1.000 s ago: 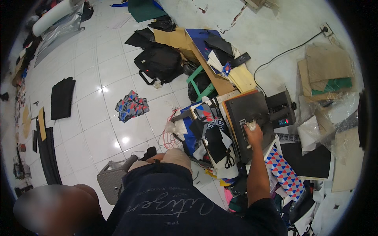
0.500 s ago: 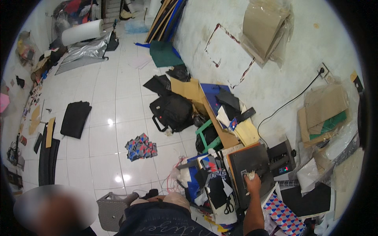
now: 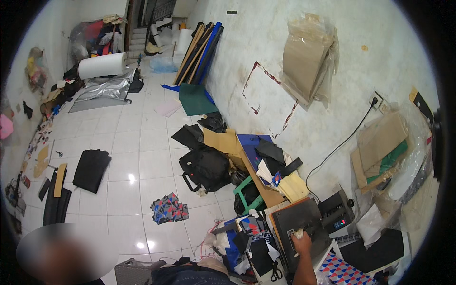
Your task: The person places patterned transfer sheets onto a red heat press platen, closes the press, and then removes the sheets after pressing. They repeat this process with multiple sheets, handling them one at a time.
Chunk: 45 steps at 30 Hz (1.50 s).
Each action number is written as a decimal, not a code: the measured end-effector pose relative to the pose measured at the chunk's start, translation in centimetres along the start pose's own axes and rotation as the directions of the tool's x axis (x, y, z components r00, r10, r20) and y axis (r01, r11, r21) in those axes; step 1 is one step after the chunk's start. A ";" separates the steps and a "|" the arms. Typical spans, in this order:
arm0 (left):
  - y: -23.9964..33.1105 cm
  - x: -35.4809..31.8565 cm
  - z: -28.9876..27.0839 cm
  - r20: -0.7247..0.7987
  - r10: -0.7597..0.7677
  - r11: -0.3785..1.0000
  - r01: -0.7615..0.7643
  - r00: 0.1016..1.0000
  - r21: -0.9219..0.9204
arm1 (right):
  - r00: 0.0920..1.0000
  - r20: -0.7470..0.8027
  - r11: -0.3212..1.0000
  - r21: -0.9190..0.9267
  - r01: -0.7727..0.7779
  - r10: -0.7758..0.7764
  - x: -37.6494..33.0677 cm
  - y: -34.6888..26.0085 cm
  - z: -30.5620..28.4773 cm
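My right hand (image 3: 302, 245) reaches forward on the right, its fingers wrapped round the pale, cloth-bound handle (image 3: 297, 234) of a heat press. The press's flat dark plate (image 3: 285, 219) lies under the hand. Behind it stands the control head (image 3: 336, 212) with a small lit display. What seems to be my left arm (image 3: 71, 261) is smeared by a blurred oval at the lower left, so its fingers are hidden. Close by the press are black scissors (image 3: 276, 272), dark cloth pieces (image 3: 261, 254) and a sheet patterned in red, blue and grey (image 3: 343, 269).
A pile of patterned pieces (image 3: 169, 209) lies on the tiled floor, with a black bag (image 3: 206, 166) beyond it. Folded black cloth (image 3: 92, 171) rests farther left. A power cord (image 3: 327, 161) runs to a wall socket. A grey stool (image 3: 133, 271) stands at my lower left.
The view has tilted up, so everything sits lower in the picture and more of the far room shows. My right hand stays on the press handle.
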<state>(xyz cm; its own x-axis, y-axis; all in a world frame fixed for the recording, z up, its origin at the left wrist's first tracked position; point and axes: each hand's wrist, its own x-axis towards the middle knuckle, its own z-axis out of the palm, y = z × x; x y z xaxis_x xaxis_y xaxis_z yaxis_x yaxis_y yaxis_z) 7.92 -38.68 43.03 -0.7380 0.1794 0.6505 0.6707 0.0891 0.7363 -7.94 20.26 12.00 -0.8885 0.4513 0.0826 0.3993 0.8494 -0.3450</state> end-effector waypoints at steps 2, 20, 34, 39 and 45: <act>0.2 0.1 -0.1 -0.004 -0.007 1.000 0.007 1.000 0.014 | 1.000 0.026 1.000 0.004 -0.012 0.012 -0.1 -0.7 -0.1; -35.6 -17.8 1.2 -0.455 -0.775 0.493 0.870 0.439 -0.001 | 0.999 -0.005 0.999 0.002 -0.052 0.052 -0.8 -2.2 -0.6; -43.0 -48.9 3.1 -0.085 -0.989 -0.147 0.872 -0.121 0.467 | 0.997 -0.036 0.993 -0.095 -0.072 0.068 -0.9 -2.2 -0.8; -47.9 -39.9 3.5 -0.168 -0.985 -0.124 0.802 -0.029 0.585 | 0.996 -0.037 0.988 -0.131 -0.083 0.079 -0.7 -2.6 -1.2; -48.2 -29.3 9.6 -0.069 -0.982 0.127 0.892 0.174 0.433 | 0.999 -0.030 0.999 -0.042 -0.033 0.031 -0.5 -2.0 -0.9</act>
<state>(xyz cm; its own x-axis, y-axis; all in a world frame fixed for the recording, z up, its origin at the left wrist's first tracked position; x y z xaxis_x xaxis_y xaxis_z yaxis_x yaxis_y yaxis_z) -2.04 -38.83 -13.32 -0.7922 -0.1240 -0.5976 -0.5410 0.5959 0.5935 -8.09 18.59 13.53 -0.8684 0.4857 0.0995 0.4374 0.8451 -0.3075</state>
